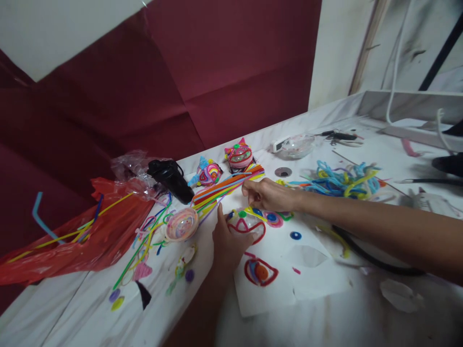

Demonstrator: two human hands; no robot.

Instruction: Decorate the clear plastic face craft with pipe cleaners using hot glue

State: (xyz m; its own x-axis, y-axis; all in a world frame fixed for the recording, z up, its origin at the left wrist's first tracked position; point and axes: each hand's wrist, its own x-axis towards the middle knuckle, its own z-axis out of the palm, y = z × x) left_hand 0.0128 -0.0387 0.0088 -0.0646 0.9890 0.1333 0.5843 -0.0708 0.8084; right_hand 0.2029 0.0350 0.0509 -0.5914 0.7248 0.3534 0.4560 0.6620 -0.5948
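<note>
A clear plastic dome trimmed with red, green and blue pipe cleaner lies at the middle of the table. My left hand curls round its near left side, thumb and fingers against it. Just above and to the right, my right hand is closed with curled fingertips; what they pinch, if anything, cannot be made out. Under that hand are coiled pipe-cleaner shapes in pink, blue and yellow. Nearer me, a red-edged eye shape with an orange centre rests on white paper.
Loose pipe cleaners lie beyond my hands, with two decorated figures behind them. A tangled pipe-cleaner heap is at right. Leftward are a black glue gun-like tool, a pink-rimmed dome and a red plastic bag.
</note>
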